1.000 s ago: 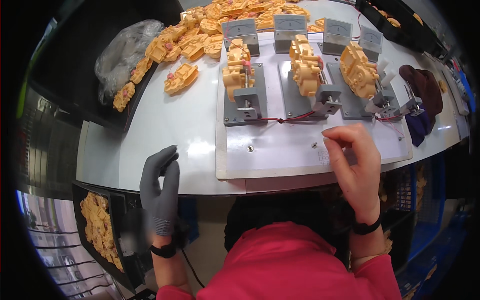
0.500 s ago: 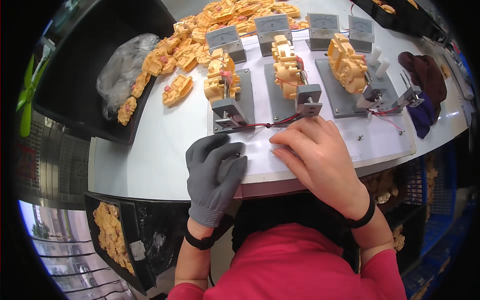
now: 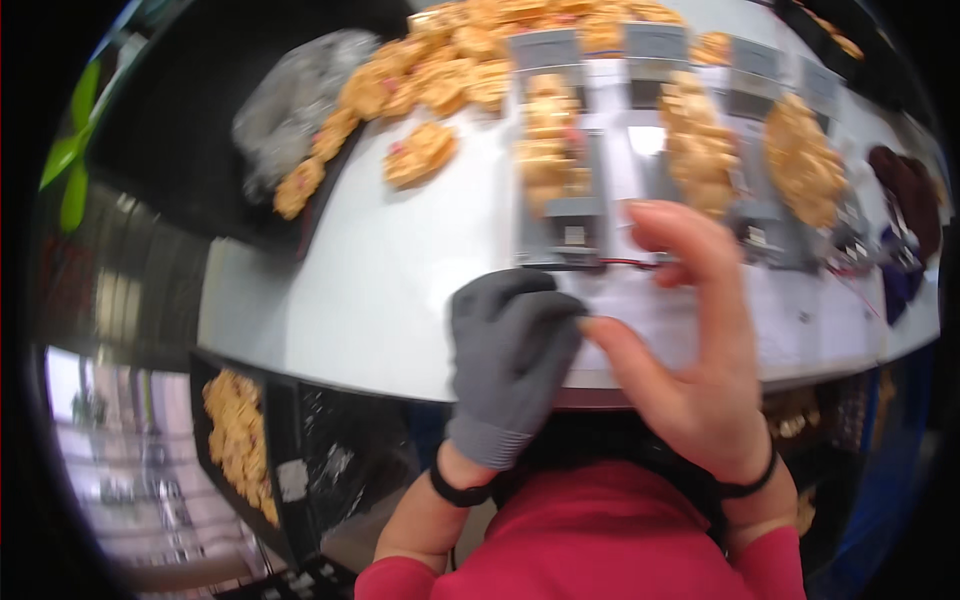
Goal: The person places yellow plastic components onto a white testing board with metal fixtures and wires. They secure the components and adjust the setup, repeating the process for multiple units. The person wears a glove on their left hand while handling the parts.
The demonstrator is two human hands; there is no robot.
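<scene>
My left hand (image 3: 510, 360), in a grey glove, is closed with its fingers curled in, over the front of the white table. Whatever its fingertips may hold is hidden. My bare right hand (image 3: 705, 365) is open beside it, thumb and fingers spread, the thumb tip at the glove's fingertips. Beyond my hands stands a grey test fixture (image 3: 575, 225) carrying a yellow plastic gear housing (image 3: 548, 150). To its right, two more yellow housings, a middle one (image 3: 697, 145) and a right one (image 3: 803, 160), sit on similar fixtures. Red and black wires (image 3: 628, 262) run between fixtures. The picture is smeared by motion.
Grey panel meters (image 3: 545, 47) stand behind the fixtures. A heap of yellow housings (image 3: 440, 60) spreads at the back, with a single housing (image 3: 420, 155) apart. At the left is a black bin (image 3: 150, 160) with a clear plastic bag (image 3: 300, 105). Dark cloths (image 3: 905, 185) lie far right.
The view has swung, so the table's things appear further right. My left fingers have curled tighter. My right hand has spread its fingers, and its thumb has come to the glove.
</scene>
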